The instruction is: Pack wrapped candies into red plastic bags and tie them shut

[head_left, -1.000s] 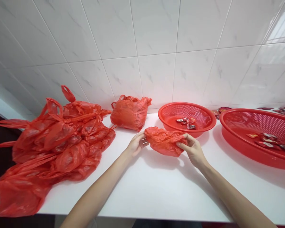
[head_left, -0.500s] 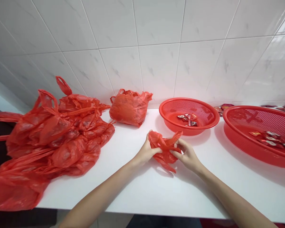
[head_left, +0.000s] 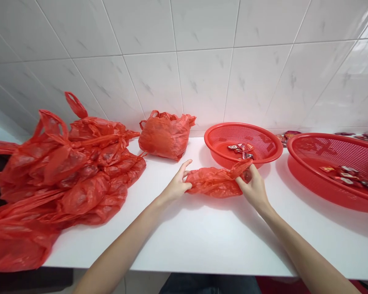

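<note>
Crumpled red plastic bag [head_left: 213, 184] is lying on the white bench [head_left: 202, 237], pulled out sideways between both hands, just in front of the smaller basket. The left hand [head_left: 178, 183] has the bag's left end pinched between thumb and fingers, with the index finger sticking out a bit. The right hand [head_left: 253, 185] is closed around the right end, and a bit of the bag's handle pokes up past the fingers towards the basket rim.

That small round red plastic mesh basket [head_left: 268, 143] sits right behind the bag and has a few wrapped sweets [head_left: 242, 149] in the bottom. To the right there's a bigger red mesh basket [head_left: 313, 153], also with some foil-wrapped sweets [head_left: 346, 173] in it, and it runs off the edge of the view. Far left of centre, against the white tiled wall [head_left: 202, 61], is a stuffed red plastic bag [head_left: 165, 134] standing on its own. The whole left side of the bench is covered by a big heap of red plastic bags [head_left: 70, 171], handles sticking out all over, some hanging over the near edge.
</note>
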A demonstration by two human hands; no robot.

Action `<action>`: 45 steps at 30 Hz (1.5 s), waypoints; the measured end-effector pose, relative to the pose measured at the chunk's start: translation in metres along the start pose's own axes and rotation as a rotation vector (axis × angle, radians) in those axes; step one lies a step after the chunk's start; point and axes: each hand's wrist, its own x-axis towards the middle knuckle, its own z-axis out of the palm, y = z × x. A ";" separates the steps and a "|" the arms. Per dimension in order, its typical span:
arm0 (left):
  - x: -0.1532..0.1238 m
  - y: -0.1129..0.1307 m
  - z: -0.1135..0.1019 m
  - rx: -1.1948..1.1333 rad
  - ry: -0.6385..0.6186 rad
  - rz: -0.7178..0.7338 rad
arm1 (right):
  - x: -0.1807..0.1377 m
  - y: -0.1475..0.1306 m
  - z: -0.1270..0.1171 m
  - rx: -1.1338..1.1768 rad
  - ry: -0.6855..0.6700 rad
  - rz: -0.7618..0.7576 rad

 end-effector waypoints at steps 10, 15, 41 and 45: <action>-0.007 0.006 0.005 0.027 -0.130 0.082 | -0.004 -0.018 -0.019 -0.184 0.087 -0.681; -0.007 0.004 0.005 0.260 -0.153 0.207 | -0.011 -0.015 0.000 -0.439 -0.314 -0.552; -0.010 0.015 -0.054 1.123 0.369 0.226 | -0.016 -0.021 0.007 -0.807 -0.333 -0.090; -0.011 0.011 -0.023 1.092 0.539 0.701 | -0.015 -0.005 0.011 -0.597 -0.235 -0.252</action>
